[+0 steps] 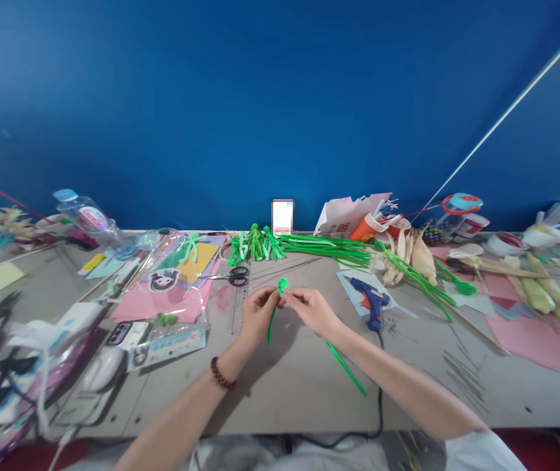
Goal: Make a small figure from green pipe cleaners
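Note:
Between my two hands is a bright green pipe cleaner [282, 284], bent into a small curl at its top, with one tail hanging below the left fingers. My left hand [260, 311] pinches it from the left, a beaded bracelet on its wrist. From the right, my right hand [312, 311] pinches at the curl with thumb and fingertips. Another straight green length [346, 368] shows under my right forearm; whether it joins the held piece is hidden. Several twisted green pipe-cleaner figures [255, 243] stand beyond my hands, beside a bundle of green pipe cleaners [329, 248].
Right of my hands lies a blue glue gun [375, 304], its cord running to the front edge. Black-handled scissors [237, 276] and a clear ruler [239, 304] lie left. Pink sheets [157, 294] in plastic, a phone [125, 333] and a bottle [86, 214] are farther left.

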`<act>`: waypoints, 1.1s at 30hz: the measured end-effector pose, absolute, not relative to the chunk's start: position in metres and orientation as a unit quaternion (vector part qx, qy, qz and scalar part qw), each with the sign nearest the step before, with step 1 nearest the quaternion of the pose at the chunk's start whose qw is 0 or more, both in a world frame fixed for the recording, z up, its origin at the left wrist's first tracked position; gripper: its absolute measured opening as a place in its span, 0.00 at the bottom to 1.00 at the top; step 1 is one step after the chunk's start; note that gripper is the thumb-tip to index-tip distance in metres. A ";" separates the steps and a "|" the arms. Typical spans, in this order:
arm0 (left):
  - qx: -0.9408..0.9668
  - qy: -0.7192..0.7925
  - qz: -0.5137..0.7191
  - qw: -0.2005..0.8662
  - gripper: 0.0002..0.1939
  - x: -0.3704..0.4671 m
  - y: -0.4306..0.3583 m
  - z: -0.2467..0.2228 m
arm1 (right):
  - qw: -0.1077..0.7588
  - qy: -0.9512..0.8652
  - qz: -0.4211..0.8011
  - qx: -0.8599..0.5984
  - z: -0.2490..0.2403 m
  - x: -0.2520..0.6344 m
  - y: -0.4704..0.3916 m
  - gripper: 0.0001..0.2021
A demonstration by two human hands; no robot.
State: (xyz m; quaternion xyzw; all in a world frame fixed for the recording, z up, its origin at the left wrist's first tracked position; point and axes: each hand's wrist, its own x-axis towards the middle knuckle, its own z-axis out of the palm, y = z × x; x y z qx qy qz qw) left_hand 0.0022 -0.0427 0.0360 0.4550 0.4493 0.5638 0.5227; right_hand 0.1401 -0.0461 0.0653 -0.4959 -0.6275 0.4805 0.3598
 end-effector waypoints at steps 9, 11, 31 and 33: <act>0.433 0.450 0.537 0.567 0.10 0.000 -0.043 0.043 | 0.352 -0.632 0.450 -0.523 0.057 0.144 -0.042 0.16; 0.434 0.452 0.531 0.570 0.10 -0.001 -0.042 0.043 | 0.353 -0.636 0.440 -0.527 0.055 0.145 -0.042 0.16; 0.266 0.358 0.468 0.763 0.07 -0.005 -0.040 0.049 | 0.371 -0.673 0.368 -0.524 0.047 0.147 -0.036 0.17; 0.260 0.358 0.465 0.767 0.06 -0.004 -0.041 0.052 | 0.373 -0.673 0.364 -0.525 0.048 0.148 -0.036 0.17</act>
